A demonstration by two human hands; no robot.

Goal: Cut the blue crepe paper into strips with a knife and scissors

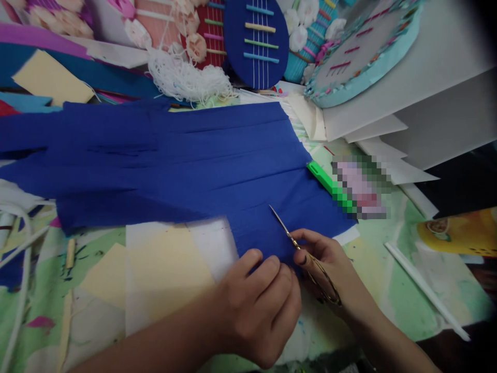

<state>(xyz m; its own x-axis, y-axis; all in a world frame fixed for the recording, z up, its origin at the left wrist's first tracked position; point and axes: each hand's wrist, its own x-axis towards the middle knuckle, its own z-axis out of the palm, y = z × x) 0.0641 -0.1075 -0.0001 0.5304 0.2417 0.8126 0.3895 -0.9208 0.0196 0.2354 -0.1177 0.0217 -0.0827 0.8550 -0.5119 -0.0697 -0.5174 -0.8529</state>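
A wide sheet of blue crepe paper [186, 166] with creases and a few slits lies across the table. My left hand [264, 305] is closed at its near edge, fingers curled and gripping the paper there; the fingertips are partly hidden. In my right hand [322, 264] is a small pair of scissors [285, 229] with gold handles. Their blades look closed and point up and to the left over the blue sheet. A green box cutter [330, 185] rests on the sheet's right edge.
White and cream paper [166, 264] lies under the sheet. Behind it sit a tangle of white string [186, 77] and decorated oval pieces, one dark blue [256, 67]. A white stick [427, 290] and a yellow packet [458, 230] are at right, a white cable [25, 269] at left.
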